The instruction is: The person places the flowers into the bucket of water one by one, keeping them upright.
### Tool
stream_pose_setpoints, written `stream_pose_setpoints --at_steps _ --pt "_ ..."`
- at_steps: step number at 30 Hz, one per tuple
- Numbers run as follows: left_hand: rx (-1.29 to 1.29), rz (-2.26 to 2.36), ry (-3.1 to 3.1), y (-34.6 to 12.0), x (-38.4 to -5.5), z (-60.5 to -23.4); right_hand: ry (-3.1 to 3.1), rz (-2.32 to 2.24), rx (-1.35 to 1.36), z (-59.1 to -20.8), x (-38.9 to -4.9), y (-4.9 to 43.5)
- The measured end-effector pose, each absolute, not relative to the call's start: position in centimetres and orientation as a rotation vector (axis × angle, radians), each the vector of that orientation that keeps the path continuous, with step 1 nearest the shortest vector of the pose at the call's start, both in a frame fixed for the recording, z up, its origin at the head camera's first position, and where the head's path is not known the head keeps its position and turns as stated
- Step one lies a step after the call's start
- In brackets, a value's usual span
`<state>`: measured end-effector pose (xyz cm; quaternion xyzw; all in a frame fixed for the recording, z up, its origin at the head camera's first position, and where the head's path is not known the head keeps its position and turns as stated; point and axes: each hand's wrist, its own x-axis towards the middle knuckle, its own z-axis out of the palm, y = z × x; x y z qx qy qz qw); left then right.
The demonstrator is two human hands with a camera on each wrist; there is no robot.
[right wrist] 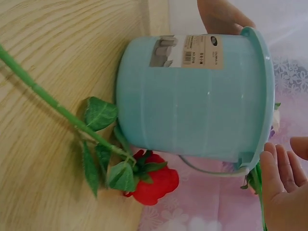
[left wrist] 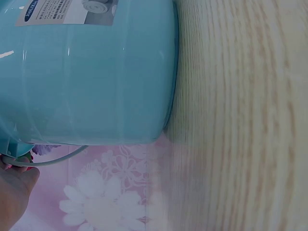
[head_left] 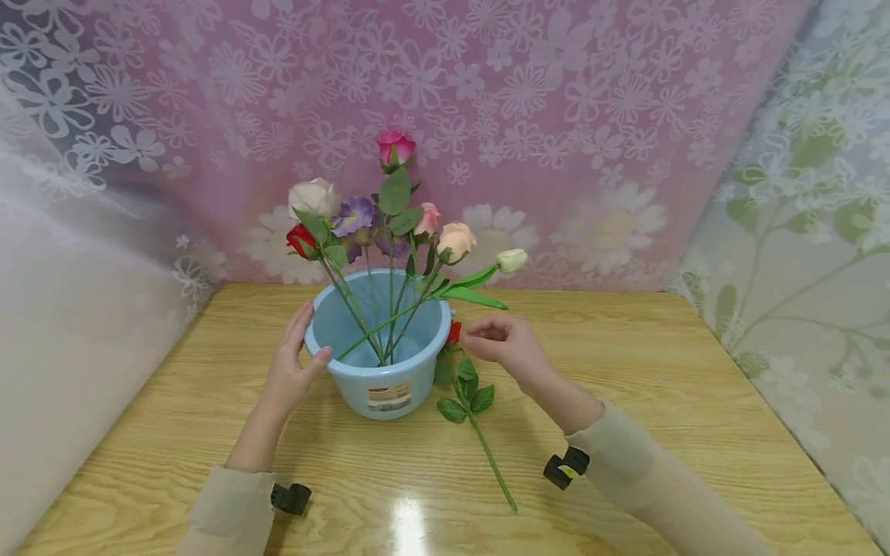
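Note:
A light blue bucket stands upright on the table, bearing a label and holding several artificial flowers. My left hand holds its rim at the left, thumb at the front edge and fingers along the outer side; part of that hand shows past the bucket in the right wrist view. To the right of the bucket, my right hand hovers with loosely bent fingers and holds nothing. Below it lies a red rose with a green stem, its bloom partly hidden by the bucket in the head view.
Leaning over the rim are a white tulip, a peach rose, a tall magenta rose, a white rose, a red rosebud and purple flowers. A pink floral curtain hangs behind the wooden table.

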<state>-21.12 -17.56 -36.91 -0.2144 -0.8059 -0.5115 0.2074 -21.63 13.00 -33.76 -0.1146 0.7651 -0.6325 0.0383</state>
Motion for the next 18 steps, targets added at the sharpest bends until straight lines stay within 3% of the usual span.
stream_pose_setpoints --at_steps 18 --pt "-0.589 -1.414 -2.243 -17.5 -21.0 -36.9 2.339 -1.796 -0.278 -37.1 -21.3 14.0"
